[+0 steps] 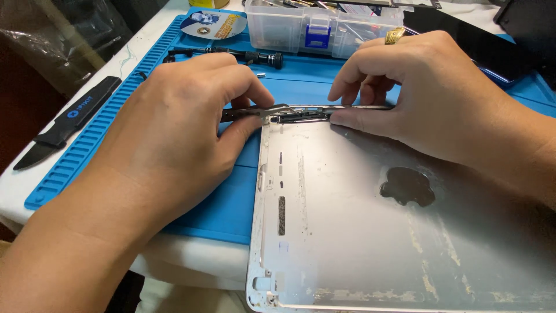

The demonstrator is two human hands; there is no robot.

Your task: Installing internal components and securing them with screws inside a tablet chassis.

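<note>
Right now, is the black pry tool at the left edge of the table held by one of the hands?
No, the black pry tool lies alone on the white table edge, while the left hand and right hand work at the silver tablet shell.

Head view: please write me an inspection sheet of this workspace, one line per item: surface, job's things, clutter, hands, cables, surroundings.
Surface: blue ribbed work mat on a white table.
Job's things: silver tablet back shell, empty and facing up, with glue residue; metal tweezers at its top edge.
Clutter: black pry tool left of the mat; black screwdriver; clear parts box with a blue latch; round disc; dark glass panel.
Hands: left hand pinches the tweezers; right hand, with a gold ring, presses fingertips on the shell's top edge.
Cables: nothing seen.
Surroundings: clear plastic bag beyond the table, dark floor.
</note>
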